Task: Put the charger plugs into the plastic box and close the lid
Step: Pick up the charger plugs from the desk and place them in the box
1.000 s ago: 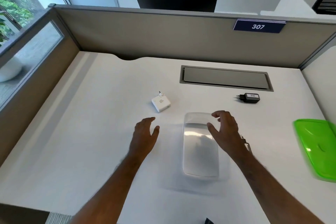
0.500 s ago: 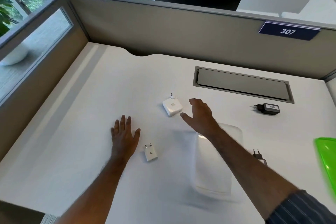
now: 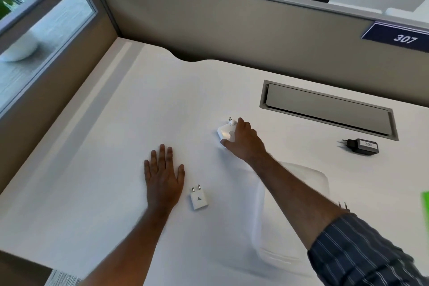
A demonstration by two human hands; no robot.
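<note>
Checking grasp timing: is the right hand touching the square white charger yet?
Touching. The head view shows the right hand laid over the square white charger, thumb against its near edge, fingers covering its far side.

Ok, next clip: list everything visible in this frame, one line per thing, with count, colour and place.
square charger: 1, white, mid desk, partly under the right hand
small charger plug: 1, white, pins pointing away, just right of the left hand
black charger: 1, black, far right of the desk, below the cable hatch
dark plug: 1, only two pins show, behind the right forearm
plastic box: 1, clear, open, near right, under the right forearm
lid: 1, green, right edge, mostly cut off
cable hatch: 1, grey, set into the desk
desk: 1, white
number plate: 1, dark blue, "307", on the partition
left hand: flat on the desk, empty
right hand: reaching onto the square charger
</note>
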